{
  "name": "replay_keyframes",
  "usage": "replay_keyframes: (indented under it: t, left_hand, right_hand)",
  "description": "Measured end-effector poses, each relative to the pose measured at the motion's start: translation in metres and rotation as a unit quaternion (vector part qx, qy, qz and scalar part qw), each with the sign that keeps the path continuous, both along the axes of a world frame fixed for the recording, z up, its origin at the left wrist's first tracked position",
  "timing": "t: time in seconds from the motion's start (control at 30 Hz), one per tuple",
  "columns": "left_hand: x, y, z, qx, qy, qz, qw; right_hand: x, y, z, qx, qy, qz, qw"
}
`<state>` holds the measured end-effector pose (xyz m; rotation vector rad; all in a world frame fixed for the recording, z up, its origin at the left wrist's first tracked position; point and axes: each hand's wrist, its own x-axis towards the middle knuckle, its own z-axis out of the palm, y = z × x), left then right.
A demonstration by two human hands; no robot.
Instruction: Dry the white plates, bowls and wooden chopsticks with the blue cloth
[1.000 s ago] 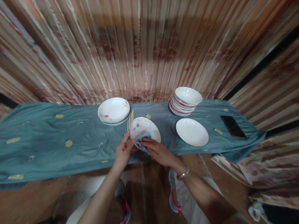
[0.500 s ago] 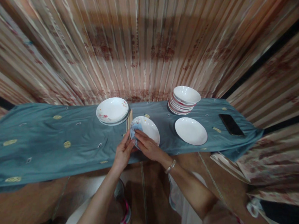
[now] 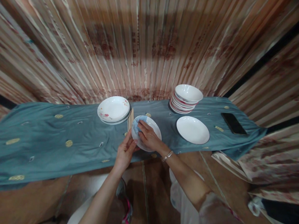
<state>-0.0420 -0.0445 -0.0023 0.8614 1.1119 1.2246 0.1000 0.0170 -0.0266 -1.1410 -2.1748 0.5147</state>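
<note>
A white plate [image 3: 154, 126] is in front of me above the near part of the cloth-covered table. My left hand [image 3: 125, 150] grips its left rim, thumb on top. With fingers pressed to the plate's inner face, my right hand [image 3: 148, 137] holds a light blue cloth [image 3: 136, 125] against it. Just behind the left hand, several wooden chopsticks [image 3: 130, 119] lie in a bundle, partly covered by the plate. The fingers of my left hand under the plate are hidden.
A stack of flowered plates [image 3: 113, 109] stands at left. To the right are a stack of bowls [image 3: 188, 93], a single white plate [image 3: 193, 130] and a black phone [image 3: 233, 123]. A green tablecloth [image 3: 49, 138] covers the table; a curtain [image 3: 117, 44] hangs behind it.
My right hand has slid the cloth up toward the plate's far rim. The left hand keeps its grip on the rim. The whole view has shifted slightly.
</note>
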Motion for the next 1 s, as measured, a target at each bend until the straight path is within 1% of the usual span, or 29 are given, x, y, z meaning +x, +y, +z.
replay_keyframes:
  t: [0.3, 0.5, 0.73, 0.83, 1.0]
  left_hand:
    - [0.001, -0.001, 0.004, 0.0, 0.005, -0.004, 1.0]
    - [0.001, 0.0, 0.0, -0.006, 0.002, 0.004, 1.0]
    - [0.0, 0.0, 0.002, -0.013, 0.001, 0.004, 1.0]
    - [0.0, 0.0, 0.004, -0.016, 0.003, 0.005, 1.0]
    - [0.001, 0.001, 0.004, -0.011, 0.005, 0.012, 1.0]
  right_hand:
    - [0.009, 0.003, 0.0, -0.001, -0.058, -0.046, 0.997]
    - [0.017, 0.0, 0.002, -0.012, -0.102, -0.086, 0.991]
    - [0.026, -0.009, 0.006, 0.004, -0.16, -0.122, 0.98]
    - [0.03, -0.012, 0.01, -0.004, -0.196, -0.123, 0.973]
    - [0.038, -0.019, 0.021, -0.048, -0.257, -0.092, 0.961]
